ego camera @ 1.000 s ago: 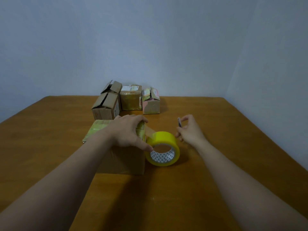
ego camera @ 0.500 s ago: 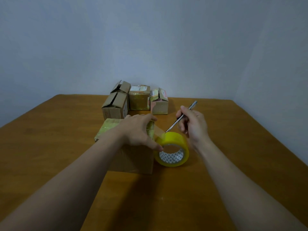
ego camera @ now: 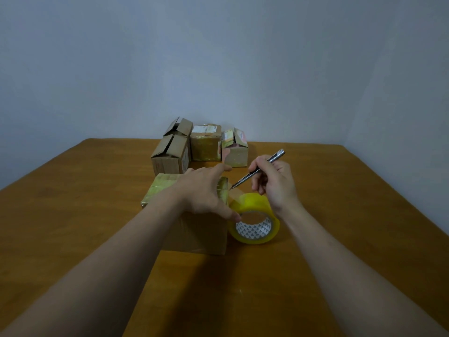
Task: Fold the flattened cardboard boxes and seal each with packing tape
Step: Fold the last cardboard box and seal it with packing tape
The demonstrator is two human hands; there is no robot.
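Pressing down on top of the near cardboard box [ego camera: 194, 231] with the left hand [ego camera: 206, 190], fingers spread flat, thumb reaching down to touch the yellow tape roll [ego camera: 256, 222]. Not curling round anything there, just keeping the box still. Gripping a thin metal box cutter [ego camera: 267, 162] in the right hand [ego camera: 273, 184], fingers wrapped round it like a pen.

A second ago, held the cutter end-on, up beside the roll, aimed at nothing. Half a second ago, tipped it toward the tape. Now, brought the sharp tip down to the top right edge of the box, right by the bit of tape running from box to roll. Cannot tell if touching the tape yet.

Keeping the roll on its edge on the wooden table [ego camera: 352, 215], just beside the box, as before.

Looks like time to cut the tape free, so nearly done sealing this box. Calls for a short, careful slice, well away from the left thumb close by.

Still to close, by the look of it: the open-flap box [ego camera: 170, 154] at the back, next to a taped box [ego camera: 206, 147].
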